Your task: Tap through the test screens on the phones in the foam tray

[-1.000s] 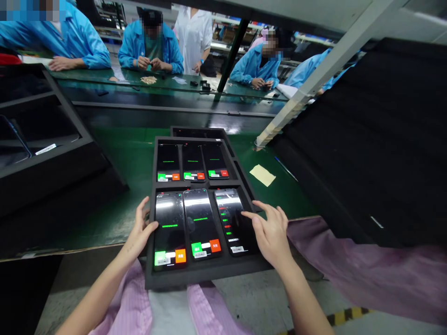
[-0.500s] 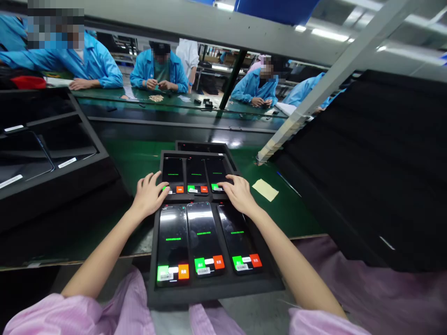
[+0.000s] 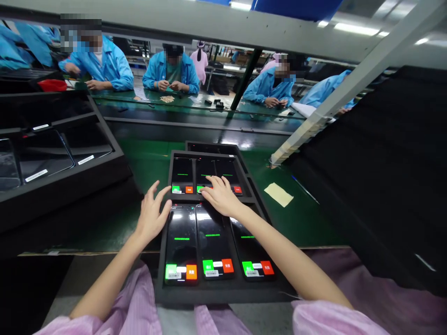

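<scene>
Black foam tray [image 3: 223, 292] with six slots lies on the green bench mat [image 3: 146, 163], near edge overhanging toward the person; two rows of three black smartphones, screens lit, each showing a green and an orange-red button at its lower end.

Right hand [image 3: 220, 197]: palm down over the bar between the rows, fingers loosely spread and extended, holding nothing; fingertips rest at the lower end of the middle far-row phone [image 3: 204, 172], about on its green button, though contact is hard to confirm at this angle; the wrist crosses the top of the near-right phone [image 3: 253, 249].

Left hand [image 3: 152, 216]: open, fingers fanned wide, gripping nothing; sits at the tray's left edge beside the top corner of the near-left phone [image 3: 182, 246], index finger pointing toward the far-left phone [image 3: 182, 174]; looks touching the tray rim, not a screen.

Near-middle phone [image 3: 213, 242] uncovered between the two forearms; far-right phone [image 3: 230, 174] just beside the right hand's knuckles; both pink sleeves [image 3: 129, 307] at the bottom of the view.

Around: second black tray [image 3: 213, 148] behind and partly under the first; yellow paper slip [image 3: 278, 194] on the mat to the right; dark shelf rack [image 3: 70, 153] with more phones to the left; black foam stack [image 3: 377, 163] on the right; people in blue coats [image 3: 171, 72] at the far bench.
</scene>
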Demonstrator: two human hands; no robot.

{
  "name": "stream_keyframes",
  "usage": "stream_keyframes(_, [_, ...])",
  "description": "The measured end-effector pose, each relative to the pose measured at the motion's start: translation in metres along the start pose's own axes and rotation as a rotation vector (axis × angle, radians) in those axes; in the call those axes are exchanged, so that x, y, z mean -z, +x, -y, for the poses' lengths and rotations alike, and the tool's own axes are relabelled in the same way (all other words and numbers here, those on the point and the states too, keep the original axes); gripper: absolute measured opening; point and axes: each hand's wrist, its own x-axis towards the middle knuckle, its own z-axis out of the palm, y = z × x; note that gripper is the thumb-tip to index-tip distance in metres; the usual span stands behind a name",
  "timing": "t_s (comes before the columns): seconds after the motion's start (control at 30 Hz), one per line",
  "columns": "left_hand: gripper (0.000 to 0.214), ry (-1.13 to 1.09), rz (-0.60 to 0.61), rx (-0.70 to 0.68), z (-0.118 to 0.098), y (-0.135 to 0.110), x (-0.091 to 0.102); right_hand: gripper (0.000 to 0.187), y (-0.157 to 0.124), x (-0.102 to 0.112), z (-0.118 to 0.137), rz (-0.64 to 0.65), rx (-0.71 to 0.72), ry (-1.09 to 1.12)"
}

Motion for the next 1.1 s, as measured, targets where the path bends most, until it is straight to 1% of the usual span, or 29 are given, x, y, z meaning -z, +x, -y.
stream_keyframes(0.07, [0.059, -0.231, 0.043, 0.144, 0.002, -0.029, -0.002, 0.042, -0.014, 0.004, 0.007, -0.032, 0.005, 0.013])
stream_keyframes(0.13, [0.076, -0.424, 0.142, 0.268, 0.002, -0.056, -0.003, 0.039, -0.040, 0.010, 0.016, -0.066, 0.038, 0.039])
stream_keyframes(0.2, [0.085, -0.528, 0.254, 0.299, -0.001, -0.077, -0.005, 0.034, -0.070, 0.013, 0.026, -0.061, 0.073, 0.061])
stream_keyframes(0.27, [0.089, -0.562, 0.315, 0.271, -0.004, -0.088, -0.006, 0.033, -0.098, 0.012, 0.036, -0.056, 0.051, 0.086])
stream_keyframes(0.37, [0.092, -0.597, 0.340, 0.259, -0.004, -0.091, -0.006, 0.041, -0.122, 0.003, 0.051, -0.039, -0.008, 0.113])
stream_keyframes(0.5, [0.095, -0.694, 0.383, 0.247, 0.004, -0.090, -0.004, 0.051, -0.129, -0.009, 0.063, -0.067, -0.051, 0.098])
stream_keyframes(0.6, [0.098, -0.736, 0.420, 0.294, 0.008, -0.093, -0.001, 0.053, -0.135, -0.006, 0.058, -0.146, -0.149, 0.114])
stream_keyframes(0.67, [0.099, -0.760, 0.438, 0.330, 0.008, -0.096, 0.000, 0.053, -0.144, -0.001, 0.050, -0.223, -0.266, 0.119])
stream_keyframes(0.73, [0.099, -0.780, 0.434, 0.346, 0.008, -0.098, 0.000, 0.051, -0.156, 0.002, 0.042, -0.264, -0.369, 0.118])
stream_keyframes(0.8, [0.099, -0.786, 0.417, 0.358, 0.008, -0.099, -0.001, 0.051, -0.166, 0.002, 0.037, -0.241, -0.423, 0.126])
stream_keyframes(0.9, [0.097, -0.786, 0.415, 0.375, 0.008, -0.099, -0.002, 0.054, -0.174, -0.005, 0.036, -0.184, -0.443, 0.135])
stream_keyframes(1.1, [0.101, -0.714, 0.433, 0.444, 0.001, -0.095, 0.002, 0.059, -0.169, -0.012, 0.044, -0.157, -0.428, 0.115])
